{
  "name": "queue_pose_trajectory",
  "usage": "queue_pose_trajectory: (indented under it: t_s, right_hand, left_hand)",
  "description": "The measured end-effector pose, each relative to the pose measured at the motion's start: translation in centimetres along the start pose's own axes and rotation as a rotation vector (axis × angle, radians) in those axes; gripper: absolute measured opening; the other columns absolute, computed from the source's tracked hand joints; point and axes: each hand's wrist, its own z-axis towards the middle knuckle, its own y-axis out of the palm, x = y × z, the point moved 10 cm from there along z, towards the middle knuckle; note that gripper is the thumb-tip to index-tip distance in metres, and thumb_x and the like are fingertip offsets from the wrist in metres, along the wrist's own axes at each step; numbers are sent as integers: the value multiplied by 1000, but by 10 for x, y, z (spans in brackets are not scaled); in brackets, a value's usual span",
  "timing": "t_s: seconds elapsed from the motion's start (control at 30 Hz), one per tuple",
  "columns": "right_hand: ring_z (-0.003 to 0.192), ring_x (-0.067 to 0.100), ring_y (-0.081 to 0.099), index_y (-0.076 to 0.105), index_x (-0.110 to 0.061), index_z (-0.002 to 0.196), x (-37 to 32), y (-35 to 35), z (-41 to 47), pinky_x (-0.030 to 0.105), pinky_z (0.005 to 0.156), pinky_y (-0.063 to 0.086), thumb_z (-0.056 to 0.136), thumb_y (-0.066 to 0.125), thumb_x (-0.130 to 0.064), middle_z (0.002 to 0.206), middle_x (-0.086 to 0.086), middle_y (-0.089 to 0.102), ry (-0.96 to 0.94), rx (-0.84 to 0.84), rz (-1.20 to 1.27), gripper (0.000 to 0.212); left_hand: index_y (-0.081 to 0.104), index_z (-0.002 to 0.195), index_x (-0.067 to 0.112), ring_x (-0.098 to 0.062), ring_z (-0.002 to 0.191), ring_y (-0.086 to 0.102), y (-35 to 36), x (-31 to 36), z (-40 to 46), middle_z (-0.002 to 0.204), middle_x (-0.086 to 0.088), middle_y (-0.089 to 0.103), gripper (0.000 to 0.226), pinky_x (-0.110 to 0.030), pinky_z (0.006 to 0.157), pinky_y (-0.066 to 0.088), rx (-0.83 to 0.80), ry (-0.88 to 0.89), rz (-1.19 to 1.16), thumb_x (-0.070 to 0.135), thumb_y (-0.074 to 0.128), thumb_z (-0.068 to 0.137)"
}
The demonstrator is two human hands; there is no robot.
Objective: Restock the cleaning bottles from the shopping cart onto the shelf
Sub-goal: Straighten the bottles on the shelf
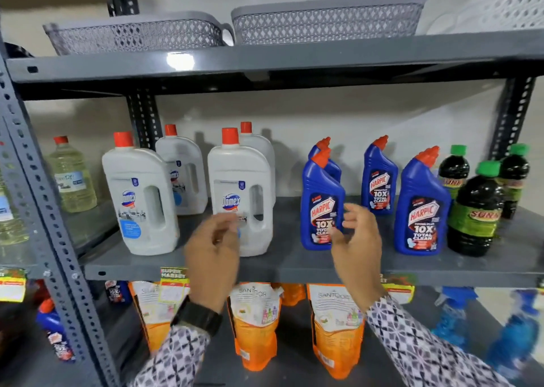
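Big grey shelf (188, 264) ahead, with cleaning bottles standing in rows on the middle board. No shopping cart in sight here. Biggest bottles on the left: white Domex jugs (138, 198), two near the front edge and two more behind, close to the far wall. Probably heavy if full, with hard, smooth sides that could slip. Best to hook fingers through the long hole in the side, which works as a handle, or to hold under the red cap. Next in size, dark bottles with green caps (474, 210) on the right end, round and likely slick, so best held around the belly with a whole hand. In the middle, blue Harpic bottles (322, 201), smaller and probably lighter, with a thin bent neck easy to wrap a hand around. One pale yellow bottle (72, 177) far left, well back. Both hands up in front of the board, blurry, holding nothing. Left hand (213, 257) in front of the near right Domex jug, fingers loosely curled and apart. Right hand (357, 248) just beside the front Harpic bottle, fingers (353, 213) spread and bent. Hard to say if touching the label or just near it. Looks like a bottle being straightened or just let go.
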Motion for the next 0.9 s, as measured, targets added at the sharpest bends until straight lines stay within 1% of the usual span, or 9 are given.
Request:
queue_pose_trajectory:
  t_s: [0.07, 0.1, 0.17, 0.27, 0.43, 0.53, 0.63, 0.73, 0.9]
  right_hand:
    - [122, 11, 53, 44, -17, 149, 23, 5, 20, 32, 98, 50, 85, 80, -7, 128, -8, 49, 105, -128, 29, 74]
    - [124, 8, 52, 40, -19, 152, 32, 19, 25, 31, 99, 48, 85, 81, -8, 130, -11, 50, 173, -242, 92, 79]
    - [123, 8, 62, 46, -24, 149, 44, 36, 30, 32, 98, 55, 85, 82, -11, 131, -11, 64, 241, -412, 183, 74]
    - [113, 15, 72, 58, -23, 134, 55, 38, 38, 46, 98, 60, 83, 83, -17, 125, -2, 74, 222, -440, 152, 57]
    - [113, 16, 71, 53, -24, 135, 63, 5, 43, 44, 98, 59, 87, 78, -17, 125, -2, 72, 151, -400, 51, 54]
    - [108, 0, 68, 49, -24, 142, 73, -8, 39, 24, 92, 60, 92, 73, -6, 119, -14, 68, 136, -444, 65, 58]
    - [101, -13, 63, 51, -22, 143, 78, -13, 36, 2, 72, 52, 92, 72, -3, 117, -19, 67, 124, -481, 97, 59]
    - [108, -5, 65, 52, -22, 146, 77, -16, 36, 3, 75, 53, 91, 74, -3, 125, -9, 69, 109, -472, 125, 62]
    - [115, 3, 66, 53, -23, 147, 73, -16, 35, 8, 83, 55, 92, 72, -2, 128, -8, 70, 93, -448, 138, 62]
  left_hand:
    - [69, 125, 28, 2, 98, 68, 67, 10, -22, 113, 12, 74, 32, -26, 94, 57, -299, -22, 64, 17, 63, 96]
    - [59, 138, 28, 2, 108, 66, 96, 6, -29, 126, 15, 68, 41, -29, 100, 55, -439, -44, 109, 23, 61, 98]
    - [34, 156, 28, -6, 127, 57, 141, 5, -35, 143, 14, 53, 62, -37, 111, 49, -571, -84, 131, 33, 56, 98]
    - [34, 152, 34, -13, 127, 60, 173, 7, -22, 141, 7, 62, 59, -39, 109, 49, -573, -68, 159, 35, 56, 97]
    - [56, 139, 30, 1, 111, 68, 205, 13, -18, 125, 9, 72, 49, -33, 103, 56, -609, -80, 60, 25, 69, 93]
    - [55, 138, 25, 9, 98, 70, 212, 12, -26, 115, 9, 73, 51, -13, 84, 56, -637, -113, -51, 11, 71, 92]
    - [56, 134, 30, 0, 97, 74, 209, 5, -25, 116, 1, 75, 55, -16, 82, 58, -632, -132, -103, 6, 74, 88]
    - [59, 136, 24, -16, 104, 75, 206, 0, -24, 118, -7, 76, 57, -23, 85, 60, -600, -151, -141, 5, 77, 85]
    - [61, 135, 24, -10, 99, 76, 205, -1, -25, 111, 0, 79, 59, -23, 84, 61, -570, -146, -189, 3, 78, 83]
